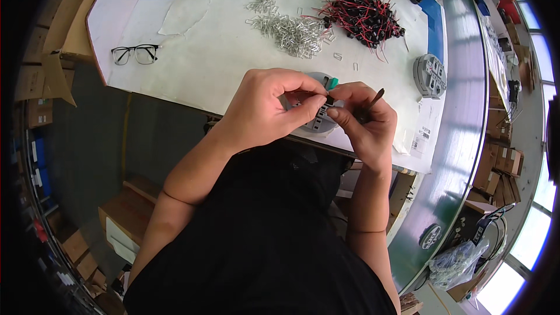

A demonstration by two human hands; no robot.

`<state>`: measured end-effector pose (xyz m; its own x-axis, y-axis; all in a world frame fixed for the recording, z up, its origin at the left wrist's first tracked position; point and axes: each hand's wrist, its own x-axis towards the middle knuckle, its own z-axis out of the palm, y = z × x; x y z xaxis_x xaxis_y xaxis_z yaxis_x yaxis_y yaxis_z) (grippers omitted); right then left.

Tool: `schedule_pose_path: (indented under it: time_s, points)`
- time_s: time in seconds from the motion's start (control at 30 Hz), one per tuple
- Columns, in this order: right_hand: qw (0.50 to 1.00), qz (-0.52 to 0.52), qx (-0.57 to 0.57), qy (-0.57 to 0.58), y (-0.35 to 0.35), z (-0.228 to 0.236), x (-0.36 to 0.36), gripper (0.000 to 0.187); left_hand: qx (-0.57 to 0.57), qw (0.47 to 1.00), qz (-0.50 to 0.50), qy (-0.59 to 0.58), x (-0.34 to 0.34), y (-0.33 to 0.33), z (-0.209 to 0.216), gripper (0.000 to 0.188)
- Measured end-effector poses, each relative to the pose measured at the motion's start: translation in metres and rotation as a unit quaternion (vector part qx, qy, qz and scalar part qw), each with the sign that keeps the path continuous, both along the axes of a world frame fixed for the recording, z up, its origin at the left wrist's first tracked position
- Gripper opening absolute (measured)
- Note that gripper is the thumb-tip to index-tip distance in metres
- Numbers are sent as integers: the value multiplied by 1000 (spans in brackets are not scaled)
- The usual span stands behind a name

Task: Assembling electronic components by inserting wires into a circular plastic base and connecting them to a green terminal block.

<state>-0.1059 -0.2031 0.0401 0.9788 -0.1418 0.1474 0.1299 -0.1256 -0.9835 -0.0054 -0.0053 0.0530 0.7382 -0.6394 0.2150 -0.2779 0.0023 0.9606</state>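
Note:
My left hand (265, 102) is closed in a pinch, thumb and forefinger on a small black part (329, 100). From the other side the fingertips of my right hand (370, 122) meet the same part. A dark tool with a thin brownish tip (380, 94) is tucked in my right fingers, its handle mostly hidden. Just beneath both hands lies a round grey plastic housing (318, 123) with small rectangular slots, partly covered by my fingers. A green piece (332, 83) shows at its far side.
Beyond my hands lie a heap of U-shaped metal clips (297, 38) and a pile of black parts with red wires (367, 20). Another grey housing (430, 76) stands right, eyeglasses (135, 54) lie left. One more housing (430, 236) sits on the conveyor belt (417, 256).

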Motion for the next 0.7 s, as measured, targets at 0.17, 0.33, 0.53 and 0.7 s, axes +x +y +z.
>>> schedule_pose_path:
  time_s: [0.17, 0.33, 0.53, 0.7]
  points:
    - [997, -61, -25, -39, 15, -3, 1, 23, -6, 996, -15, 92, -3, -2, -2, 14]
    - [980, -76, 181, -9, 19, -2, -5, 21, -100, 960, -63, 255, -2, -7, -7, 15]
    - [984, -80, 157, -9, 9, 6, -10, 19, -58, 978, -66, 191, -5, -13, -1, 12]
    - [994, -96, -34, 37, -5, 21, -20, 21, 47, 998, -20, -29, 3, -6, 1, 9]
